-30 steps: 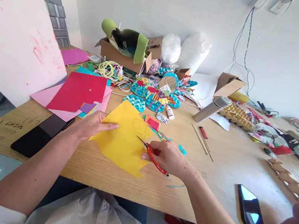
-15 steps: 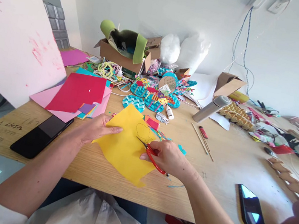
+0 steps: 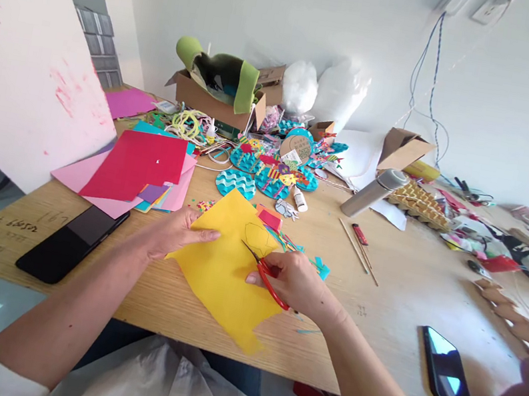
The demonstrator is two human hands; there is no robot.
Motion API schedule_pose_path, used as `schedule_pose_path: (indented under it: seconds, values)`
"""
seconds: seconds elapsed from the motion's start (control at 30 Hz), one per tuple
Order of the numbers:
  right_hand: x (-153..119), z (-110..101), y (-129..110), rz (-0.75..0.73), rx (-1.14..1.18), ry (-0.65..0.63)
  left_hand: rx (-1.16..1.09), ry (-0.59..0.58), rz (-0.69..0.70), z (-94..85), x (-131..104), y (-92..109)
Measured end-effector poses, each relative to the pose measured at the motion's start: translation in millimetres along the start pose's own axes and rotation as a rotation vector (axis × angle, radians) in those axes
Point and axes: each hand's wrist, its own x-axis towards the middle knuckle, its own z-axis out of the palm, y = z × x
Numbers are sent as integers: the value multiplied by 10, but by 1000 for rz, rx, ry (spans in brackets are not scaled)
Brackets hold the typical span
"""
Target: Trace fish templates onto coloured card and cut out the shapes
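Note:
A sheet of yellow paper hangs over the table, pinched at its left edge by my left hand, thumb on top. A dark outline is drawn near its right edge. My right hand is closed around the handles of red-handled scissors. Their pointed blades lie over the paper beside the outline; whether they are cutting at this moment I cannot tell. Behind the paper are small coloured paper scraps, a red paper piece and a fish-like grey cutout.
Red and pink sheets lie at the left above a black phone. Blue wavy discs with paper fish stand at the back, near a white glue bottle. A grey flask, wooden sticks and another phone are on the right.
The yellow sheet has turned and shifted slightly, with its lower corner nearer me. My left hand moved a little to the right, and the scissors stay beside the outline.

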Motion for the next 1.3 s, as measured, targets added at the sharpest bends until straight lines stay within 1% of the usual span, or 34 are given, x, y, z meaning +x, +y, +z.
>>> schedule_pose_path:
  seconds: [0.27, 0.47, 0.77, 1.1, 1.3]
  values:
    - [17, 95, 10, 33, 63, 23, -11, -11, 10, -15, 19, -62]
    - [23, 111, -29, 71, 72, 35, -5, -46, -15, 0, 36, -78]
    - [24, 130, -38, 68, 120, 34, -2, -26, 0, 13, 39, -93]
    - [-1, 122, -96, 76, 64, 48, -69, -19, -25, 20, 41, -115]
    - [14, 124, -88, 75, 26, 40, -97, 24, -25, 52, 33, -120]
